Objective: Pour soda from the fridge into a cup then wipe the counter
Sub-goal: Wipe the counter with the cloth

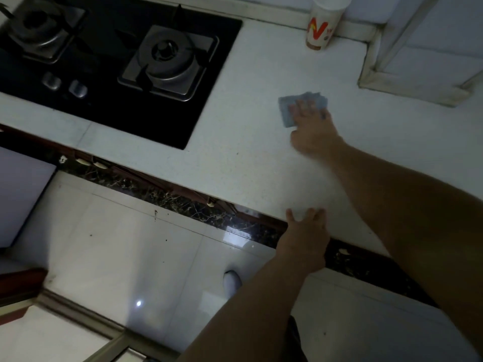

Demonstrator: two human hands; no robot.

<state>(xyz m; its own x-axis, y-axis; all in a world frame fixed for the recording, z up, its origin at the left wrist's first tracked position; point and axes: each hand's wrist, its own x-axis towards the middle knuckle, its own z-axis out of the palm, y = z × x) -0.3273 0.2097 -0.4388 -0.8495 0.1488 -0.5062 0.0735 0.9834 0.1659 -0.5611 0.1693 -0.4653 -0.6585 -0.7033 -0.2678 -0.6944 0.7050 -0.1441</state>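
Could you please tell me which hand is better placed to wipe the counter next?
Right: the right hand presses the blue cloth on the counter, while the left hand rests on the counter's front edge, apart from it.

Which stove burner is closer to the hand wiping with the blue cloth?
The silver gas burner on the right end of the black glass hob; the other burner sits far left.

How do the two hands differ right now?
The right hand reaches far across the counter and presses flat on the blue cloth; the left hand rests on the counter's front edge and holds nothing. The right hand is motion-blurred, the left hand sharper. Both lie with fingers spread on the white counter.
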